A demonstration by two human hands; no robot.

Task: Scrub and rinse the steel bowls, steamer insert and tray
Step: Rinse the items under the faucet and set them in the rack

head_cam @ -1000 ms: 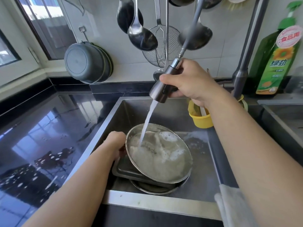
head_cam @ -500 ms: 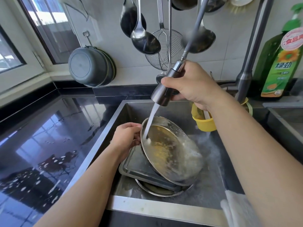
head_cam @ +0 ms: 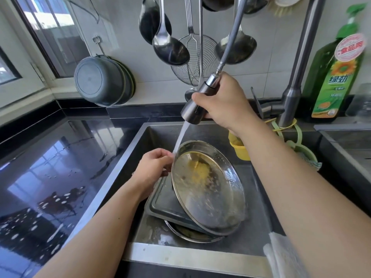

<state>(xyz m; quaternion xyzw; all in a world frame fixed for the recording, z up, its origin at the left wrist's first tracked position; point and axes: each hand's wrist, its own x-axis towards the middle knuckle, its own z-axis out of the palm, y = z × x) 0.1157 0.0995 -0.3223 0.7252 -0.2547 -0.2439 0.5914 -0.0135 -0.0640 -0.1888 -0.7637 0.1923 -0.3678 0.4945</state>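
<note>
over the sink (head_cam: 259,199), the left hand (head_cam: 154,170) curls its fingers (head_cam: 165,155) on the rim of the steel bowl (head_cam: 208,189), tilting it so water drains. right hand (head_cam: 222,103) grips the sprayer head (head_cam: 197,105). below the fingers, the tray (head_cam: 162,203) hides most of another bowl (head_cam: 188,234).

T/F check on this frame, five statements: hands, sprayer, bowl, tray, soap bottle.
1. The right hand grips the pull-out sprayer head. True.
2. The left hand holds a sponge. False: it holds the rim of the tilted steel bowl.
3. Water is running onto the bowl. True.
4. The tray lies on the black counter. False: it is in the sink, under the bowl.
5. The green soap bottle stands left of the sink. False: it stands at the right.
</note>
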